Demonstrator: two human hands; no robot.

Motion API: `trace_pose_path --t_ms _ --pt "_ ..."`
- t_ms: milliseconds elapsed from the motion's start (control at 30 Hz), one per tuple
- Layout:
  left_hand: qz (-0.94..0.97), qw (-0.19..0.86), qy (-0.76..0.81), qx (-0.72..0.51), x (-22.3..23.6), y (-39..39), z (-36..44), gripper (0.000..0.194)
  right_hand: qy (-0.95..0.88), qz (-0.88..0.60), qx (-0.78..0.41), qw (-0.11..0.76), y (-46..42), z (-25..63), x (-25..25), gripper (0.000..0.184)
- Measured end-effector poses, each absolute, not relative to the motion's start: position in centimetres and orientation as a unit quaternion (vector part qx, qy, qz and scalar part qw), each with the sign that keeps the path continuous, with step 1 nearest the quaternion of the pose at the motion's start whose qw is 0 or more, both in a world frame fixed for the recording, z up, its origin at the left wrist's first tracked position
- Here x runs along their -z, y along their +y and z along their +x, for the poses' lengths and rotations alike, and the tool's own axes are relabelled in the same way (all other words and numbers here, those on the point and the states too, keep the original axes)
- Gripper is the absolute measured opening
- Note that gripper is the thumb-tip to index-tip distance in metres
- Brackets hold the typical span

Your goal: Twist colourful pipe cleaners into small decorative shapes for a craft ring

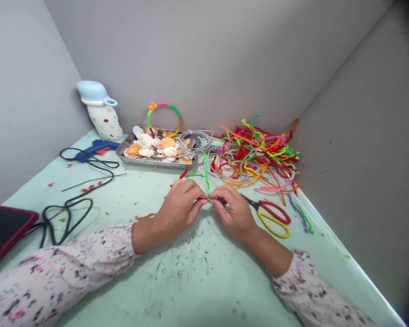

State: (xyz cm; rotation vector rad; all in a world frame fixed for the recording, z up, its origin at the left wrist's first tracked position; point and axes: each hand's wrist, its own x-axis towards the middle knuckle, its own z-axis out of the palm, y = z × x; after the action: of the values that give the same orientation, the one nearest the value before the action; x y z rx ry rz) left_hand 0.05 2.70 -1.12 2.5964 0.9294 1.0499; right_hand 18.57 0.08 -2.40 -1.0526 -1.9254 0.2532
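Above the middle of the table, my left hand (pixel 180 204) and my right hand (pixel 234 210) meet fingertip to fingertip. Both pinch a pipe cleaner piece where red and green join. Its green pipe cleaner end (pixel 206 170) sticks up between the hands toward the back. A red part runs into my left fingers and is mostly hidden by them. Just right of my right hand lie scissors (pixel 274 219) with red and yellow handles, their blades partly behind the hand. An orange pipe cleaner bit (pixel 145 216) is beside my left wrist.
A metal tray (pixel 157 162) of seashells (pixel 167 143) stands at the back, with a multicoloured pipe cleaner ring (pixel 181 119) upright in it. Right of it is a pipe cleaner heap (pixel 259 152). Leftward are a bottle (pixel 104 119), blue glue gun (pixel 97 147), black cable (pixel 77 197) and phone (pixel 10 231).
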Motion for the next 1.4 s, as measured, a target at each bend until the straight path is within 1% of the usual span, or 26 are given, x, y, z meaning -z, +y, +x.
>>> trace_pose_path --t_ms 233,567,700,800,933,1000,1067,1233,1333,1400 --pt "0.880 0.093 0.311 -0.347 1.25 2.75 0.00 0.012 -0.784 -0.427 -0.113 0.437 0.02 18.51 2.24 0.010" --pt "0.893 0.051 0.290 -0.341 1.31 2.75 -0.01 0.015 -0.800 -0.435 -0.160 0.380 0.10 18.67 2.11 0.009" --pt "0.895 0.046 0.287 -0.337 1.35 2.79 0.03 0.015 -0.804 -0.432 -0.171 0.370 0.11 18.79 2.21 0.010" --pt "0.890 0.056 0.294 -0.343 1.28 2.85 0.08 0.014 -0.786 -0.437 -0.166 0.404 -0.05 18.64 2.29 0.008" --pt "0.864 0.085 0.314 -0.385 1.06 2.85 0.13 0.010 -0.732 -0.442 -0.111 0.507 -0.25 18.39 2.24 0.011" --pt "0.850 0.104 0.325 -0.401 0.93 2.80 0.16 0.008 -0.728 -0.444 -0.088 0.515 -0.25 18.39 2.15 0.006" --pt "0.837 0.125 0.342 -0.408 0.82 2.69 0.20 0.007 -0.738 -0.445 -0.080 0.501 -0.20 18.46 2.08 0.003" --pt "0.810 0.174 0.365 -0.424 0.70 2.39 0.28 0.008 -0.756 -0.441 -0.070 0.478 0.09 18.59 2.20 0.021" --pt "0.809 0.179 0.360 -0.428 0.57 2.30 0.24 0.013 -0.779 -0.429 -0.062 0.453 0.33 18.57 2.27 0.030" --pt "0.811 0.178 0.353 -0.431 0.45 2.25 0.18 0.012 -0.794 -0.419 -0.062 0.437 0.43 18.54 2.24 0.036"
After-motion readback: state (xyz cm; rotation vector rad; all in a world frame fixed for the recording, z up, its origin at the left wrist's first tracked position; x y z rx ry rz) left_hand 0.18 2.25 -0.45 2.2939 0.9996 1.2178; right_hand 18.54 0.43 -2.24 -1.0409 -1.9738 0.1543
